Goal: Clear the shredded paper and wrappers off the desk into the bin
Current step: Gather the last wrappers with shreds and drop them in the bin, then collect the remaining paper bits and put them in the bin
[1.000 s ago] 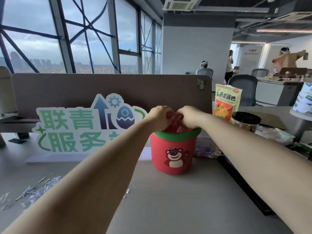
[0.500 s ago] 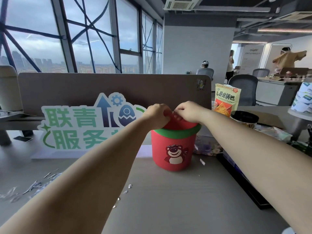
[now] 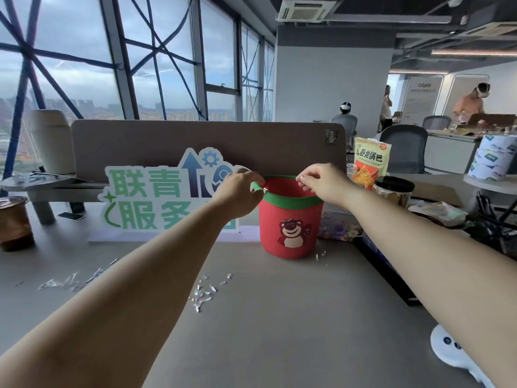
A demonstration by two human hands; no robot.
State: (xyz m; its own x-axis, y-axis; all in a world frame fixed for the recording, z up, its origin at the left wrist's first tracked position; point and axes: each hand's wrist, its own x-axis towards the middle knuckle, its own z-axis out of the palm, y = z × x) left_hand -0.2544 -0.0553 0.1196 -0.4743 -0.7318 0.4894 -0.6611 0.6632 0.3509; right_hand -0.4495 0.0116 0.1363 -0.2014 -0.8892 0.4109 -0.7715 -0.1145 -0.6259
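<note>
A red bin [image 3: 289, 228] with a green rim and a bear picture stands upright at the back of the grey desk [image 3: 279, 331]. My left hand [image 3: 240, 189] grips the bin's left rim, bending a green flap outward; a white scrap sits at its fingertips. My right hand [image 3: 321, 180] hovers over the right rim with its fingertips pinched on what looks like a small pale shred. Shredded paper [image 3: 202, 294] lies scattered in front of the bin, more shredded paper [image 3: 70, 281] lies at the left, and a few bits [image 3: 320, 254] lie by the bin's base.
A green-lettered sign [image 3: 145, 197] leans on the partition [image 3: 167, 141] behind. A snack bag [image 3: 370, 163], black-lidded jar [image 3: 393, 190], crumpled wrapper [image 3: 436, 212] and mesh pen holder [image 3: 500, 231] stand right. A brown cup [image 3: 14, 222] is far left, a dark tray edge [image 3: 383, 264] right.
My hands were together over the bin's mouth; now they have parted to its left and right rims. More shreds lie on the desk in front of the bin.
</note>
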